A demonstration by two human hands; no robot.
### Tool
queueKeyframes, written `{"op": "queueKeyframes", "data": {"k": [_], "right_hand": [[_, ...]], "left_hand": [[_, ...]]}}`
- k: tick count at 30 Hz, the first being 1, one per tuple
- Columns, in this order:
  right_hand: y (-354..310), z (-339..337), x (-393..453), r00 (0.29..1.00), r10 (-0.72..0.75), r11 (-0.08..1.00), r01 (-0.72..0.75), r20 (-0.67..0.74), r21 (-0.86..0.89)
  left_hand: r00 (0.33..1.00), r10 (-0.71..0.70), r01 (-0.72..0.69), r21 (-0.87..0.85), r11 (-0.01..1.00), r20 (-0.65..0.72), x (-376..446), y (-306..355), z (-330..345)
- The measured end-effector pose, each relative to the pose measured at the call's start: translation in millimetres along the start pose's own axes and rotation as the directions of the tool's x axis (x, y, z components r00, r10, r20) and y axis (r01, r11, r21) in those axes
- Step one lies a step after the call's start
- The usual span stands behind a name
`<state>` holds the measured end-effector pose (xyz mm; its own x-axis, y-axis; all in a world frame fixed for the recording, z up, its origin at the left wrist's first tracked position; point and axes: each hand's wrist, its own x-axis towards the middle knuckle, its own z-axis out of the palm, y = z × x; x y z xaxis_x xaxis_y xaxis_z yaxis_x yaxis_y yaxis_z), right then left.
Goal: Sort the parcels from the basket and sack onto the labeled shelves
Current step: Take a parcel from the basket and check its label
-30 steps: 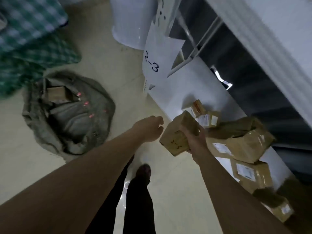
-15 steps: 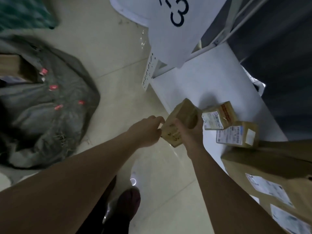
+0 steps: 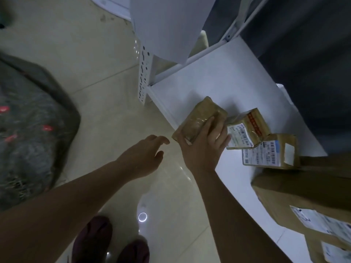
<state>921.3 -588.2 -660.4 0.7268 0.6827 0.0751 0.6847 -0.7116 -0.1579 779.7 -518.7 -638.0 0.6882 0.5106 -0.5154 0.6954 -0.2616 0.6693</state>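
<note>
White shelf; right hand gripping parcel.

Perhaps five parcels, one sack

Open white shelf runs bare from its back corner down to the brown parcel under the right hand. Just right of that hand, two labelled boxes crowd in, touching each other, and the big cartons wall off the near right end. A hanging paper sheet and the perforated upright block the far corner. The left hand hovers over bare floor; the grey sack fills the left side.
</note>
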Motion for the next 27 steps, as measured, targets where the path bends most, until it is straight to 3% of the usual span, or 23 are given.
{"op": "queueKeyframes", "data": {"k": [2,5,11,17,22,25,27], "right_hand": [[11.1,-1.6,7.5,0.988,-0.152,0.986,0.154,0.036,-0.069],[17.6,-5.1,19.1,0.967,-0.187,0.972,0.207,0.171,-0.111],[2.1,-20.1,60.6,0.936,-0.091,0.887,0.232,0.341,-0.4],[-3.0,-22.1,113.6,0.921,0.126,0.821,0.113,0.37,-0.56],[2.5,-22.5,124.9,0.909,0.272,0.844,-0.067,0.316,-0.533],[-9.1,-34.9,102.9,0.944,0.167,0.892,-0.022,0.283,-0.452],[-17.4,-44.0,78.2,0.957,0.004,0.937,0.097,0.289,-0.334]], "left_hand": [[1.0,0.013,-0.013,0.007,1.0,0.001,3.9,4.2,-2.5],[1.0,0.026,-0.026,0.003,1.0,-0.009,10.3,7.8,-8.6],[0.999,0.032,-0.032,0.0,0.999,-0.012,20.9,11.6,-14.2],[0.999,0.032,-0.032,-0.006,0.999,-0.009,24.6,2.7,-20.5],[0.999,0.01,-0.011,-0.02,1.0,-0.039,20.3,-8.2,-37.8],[0.998,-0.002,0.0,-0.029,1.0,-0.061,8.2,-13.7,-50.3],[0.996,-0.025,0.022,-0.038,0.999,-0.084,-6.5,-17.8,-60.3]]}}
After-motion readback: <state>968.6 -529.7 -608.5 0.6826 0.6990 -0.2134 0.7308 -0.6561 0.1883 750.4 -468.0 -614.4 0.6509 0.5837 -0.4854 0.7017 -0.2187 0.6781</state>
